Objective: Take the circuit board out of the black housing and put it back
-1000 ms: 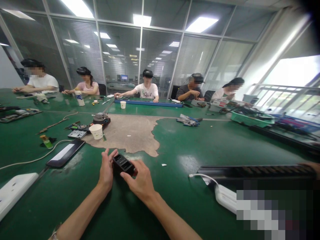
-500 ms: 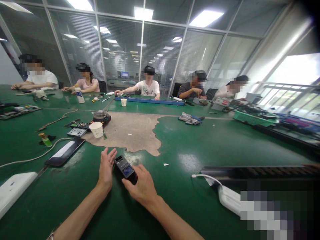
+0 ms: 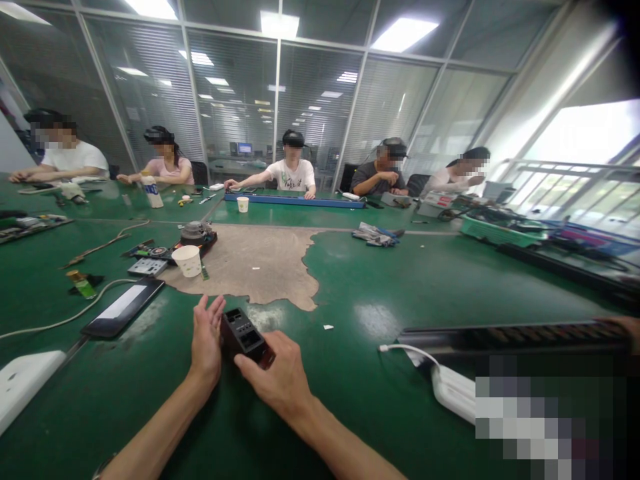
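Note:
My right hand (image 3: 280,375) grips a small black box-shaped device (image 3: 244,331) by its near right end, thumb along its near side. Slots and a small dark window show on the device's top face, and dark red shows on its side by my fingers. My left hand (image 3: 206,343) is open, fingers extended, beside the device's left side; whether it touches I cannot tell. Beyond my hands a brown bare patch (image 3: 265,267) interrupts the green tabletop (image 3: 350,400).
A smartphone (image 3: 123,309), a white power strip (image 3: 25,383) and a green bottle (image 3: 81,285) are at left. A paper cup (image 3: 187,261) stands by electronic parts (image 3: 150,252). Gloves (image 3: 376,234), a white adapter (image 3: 453,393) and a long black bar (image 3: 500,337) lie rightward. Several people sit opposite.
The device has tilted in my right hand; its small screen, bluish before, now looks dark. My left hand stays open beside it. The whole view has shifted slightly.

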Demonstrator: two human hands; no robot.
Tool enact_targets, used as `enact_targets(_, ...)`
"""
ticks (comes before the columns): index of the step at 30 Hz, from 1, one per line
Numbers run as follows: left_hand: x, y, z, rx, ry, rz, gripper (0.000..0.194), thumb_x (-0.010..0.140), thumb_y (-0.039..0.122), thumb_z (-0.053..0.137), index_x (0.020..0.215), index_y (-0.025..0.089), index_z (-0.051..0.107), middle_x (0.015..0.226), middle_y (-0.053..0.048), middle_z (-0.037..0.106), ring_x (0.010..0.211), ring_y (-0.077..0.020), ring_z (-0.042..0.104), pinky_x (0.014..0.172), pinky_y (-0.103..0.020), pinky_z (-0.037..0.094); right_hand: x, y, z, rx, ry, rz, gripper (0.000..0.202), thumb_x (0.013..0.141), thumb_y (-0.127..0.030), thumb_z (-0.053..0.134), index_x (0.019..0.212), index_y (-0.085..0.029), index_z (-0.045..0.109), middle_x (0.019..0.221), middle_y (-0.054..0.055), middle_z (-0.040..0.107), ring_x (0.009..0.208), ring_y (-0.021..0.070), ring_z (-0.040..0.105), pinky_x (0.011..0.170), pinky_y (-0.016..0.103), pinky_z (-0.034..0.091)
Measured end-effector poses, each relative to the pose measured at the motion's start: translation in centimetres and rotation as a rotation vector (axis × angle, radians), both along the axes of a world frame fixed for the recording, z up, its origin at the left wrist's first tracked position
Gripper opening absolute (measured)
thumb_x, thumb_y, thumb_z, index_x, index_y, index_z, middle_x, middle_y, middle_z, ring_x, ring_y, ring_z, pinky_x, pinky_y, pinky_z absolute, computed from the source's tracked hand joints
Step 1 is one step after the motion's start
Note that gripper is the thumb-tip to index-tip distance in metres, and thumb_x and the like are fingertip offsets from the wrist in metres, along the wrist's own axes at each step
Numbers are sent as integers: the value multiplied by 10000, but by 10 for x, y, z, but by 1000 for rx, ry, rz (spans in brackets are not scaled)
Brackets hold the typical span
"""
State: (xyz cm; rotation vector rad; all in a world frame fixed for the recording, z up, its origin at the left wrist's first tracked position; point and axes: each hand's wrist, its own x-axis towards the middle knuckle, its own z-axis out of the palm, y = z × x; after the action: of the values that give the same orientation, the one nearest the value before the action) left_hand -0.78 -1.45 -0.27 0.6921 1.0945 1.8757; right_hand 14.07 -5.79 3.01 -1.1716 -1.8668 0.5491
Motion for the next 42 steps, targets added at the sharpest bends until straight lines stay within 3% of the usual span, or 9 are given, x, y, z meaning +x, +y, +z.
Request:
enact_targets(7, 1, -1, -1, 23, 18, -8, 651, 917, 628, 311, 1424, 222, 354, 1432, -167, 482, 1324, -226, 464, 1133, -430, 280, 21, 18, 11, -27, 77, -70, 162, 797, -317, 669, 906, -198, 661, 815, 4, 656, 703, 143, 597, 644, 243, 462)
enact_targets(13, 0, 0, -2, 15, 26, -8, 661, 920, 628, 298, 1432, 213, 346, 1432, -182, 480, 1317, -242, 473, 1116, -448, 302, 48, 43, -3, -146, -135, -171, 133, 765, -302, 655, 844, -198, 676, 692, 9, 669, 615, 161, 606, 572, 243, 429)
enact_targets(17, -2, 0, -1, 16, 20, 2, 656, 920, 631, 292, 1433, 225, 345, 1433, -167, 484, 1313, -231, 478, 1124, -433, 291, 60, 45, -1, -154, -305, -203, 114, 738, -301, 679, 765, -195, 647, 720, 41, 675, 654, 188, 618, 581, 262, 409)
enact_targets(24, -4, 2, -3, 16, 2, 14, 669, 914, 638, 310, 1434, 219, 339, 1421, -170, 496, 1297, -227, 496, 1122, -420, 300, 70, 39, 3, -197, -482, -157, 514, 593, -451, 829, 972, -162, 636, 943, 111, 659, 875, 266, 638, 730, 347, 464)
enact_targets(26, -4, 2, -3, 13, -4, 10, 672, 912, 639, 311, 1436, 220, 336, 1421, -170, 496, 1297, -229, 496, 1118, -421, 307, 71, 40, 1, -172, -481, -153, 513, 611, -460, 818, 987, -165, 630, 945, 105, 653, 877, 261, 636, 742, 352, 465)
enact_targets(30, -2, 1, -3, 9, -13, -12, 688, 913, 643, 299, 1445, 208, 321, 1418, -184, 495, 1290, -240, 504, 1107, -434, 320, 71, 43, 4, -175, -476, -175, 286, 667, -350, 785, 849, -181, 642, 847, 81, 661, 791, 235, 632, 684, 324, 449)
enact_targets(34, -1, 1, -3, 13, -5, -9, 681, 920, 635, 284, 1445, 203, 324, 1411, -188, 501, 1283, -241, 512, 1104, -437, 322, 60, 39, 16, -78, -261, -118, 157, 760, -327, 701, 822, -192, 649, 795, 34, 663, 718, 180, 610, 639, 278, 433)
enact_targets(38, -1, 0, -2, 6, -16, -12, 672, 918, 638, 285, 1440, 216, 334, 1397, -177, 520, 1277, -232, 518, 1107, -432, 320, 35, 25, 20, -40, -47, -42, 177, 824, -363, 655, 885, -197, 663, 766, -4, 655, 632, 132, 572, 599, 249, 426)
enact_targets(42, -2, -3, 3, -4, -15, 3, 666, 913, 644, 297, 1432, 229, 343, 1394, -154, 529, 1276, -220, 518, 1111, -419, 320, 15, 12, 14, -8, -38, -12, 224, 766, -393, 736, 860, -202, 665, 760, -5, 640, 684, 151, 571, 629, 262, 432)
